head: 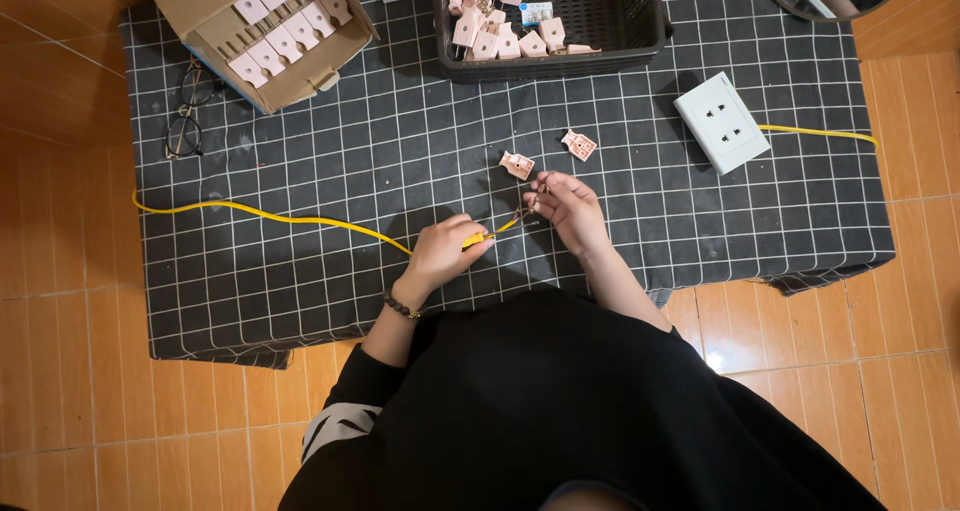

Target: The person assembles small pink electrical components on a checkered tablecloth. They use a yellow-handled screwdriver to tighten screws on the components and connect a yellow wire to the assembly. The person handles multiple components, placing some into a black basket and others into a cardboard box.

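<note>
My left hand [442,250] pinches the end of a yellow cable [270,216] that runs off to the left across the black checked cloth [300,271]. Bare wire strands stick out of the cable end toward my right hand [570,207], whose fingertips are closed on those strands. Just beyond my hands lie two small pink plug halves, one [516,164] to the left and one [579,145] to the right, both apart from my fingers.
A white socket block [721,121] with its own yellow cable lies at the right. A black basket [640,21] of pink plug parts stands at the back, a cardboard box [210,1] of them back left. Glasses [188,111] rest near the left edge.
</note>
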